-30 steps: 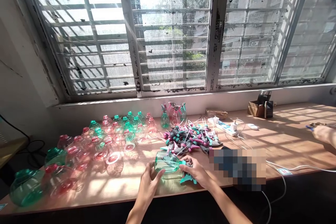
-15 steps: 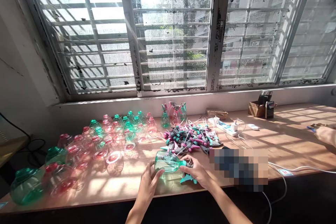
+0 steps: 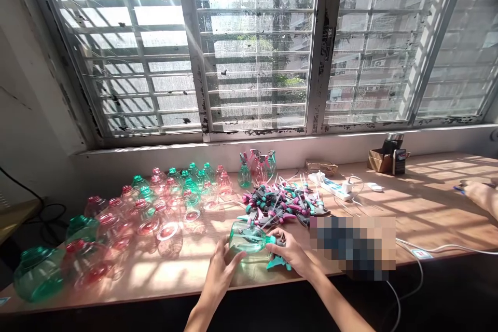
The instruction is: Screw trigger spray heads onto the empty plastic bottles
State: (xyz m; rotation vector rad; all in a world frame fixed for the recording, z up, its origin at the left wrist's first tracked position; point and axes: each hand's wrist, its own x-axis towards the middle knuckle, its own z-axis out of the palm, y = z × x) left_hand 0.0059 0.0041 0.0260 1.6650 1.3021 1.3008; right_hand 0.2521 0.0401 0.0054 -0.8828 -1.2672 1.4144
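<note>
A clear green spray bottle [image 3: 245, 241] lies sideways between my hands, above the front edge of the table. My left hand [image 3: 222, 270] wraps round its base end from the left, thumb along the underside. At the neck, my right hand [image 3: 290, 253] grips the spray head [image 3: 278, 263], whose teal trigger hangs below my fingers. The head sits at the bottle's mouth, and a pale tube shows inside the bottle. How tightly the collar is seated is hidden by my fingers. Just beyond lies a heap of pink, teal and grey spray heads [image 3: 282, 202].
Several open pink and green bottles [image 3: 143, 212] stand on the left of the wooden table [image 3: 187, 275]. Assembled spray bottles [image 3: 259, 168] stand by the wall. A power strip [image 3: 330, 187], cables and a small box [image 3: 379, 162] are to the right. Another person's hand [image 3: 480, 193] is at far right.
The right hand's fingers have shifted slightly at the spray head, while the bottle stays almost in place. At far right, the other person's hand has moved a little to the left.
</note>
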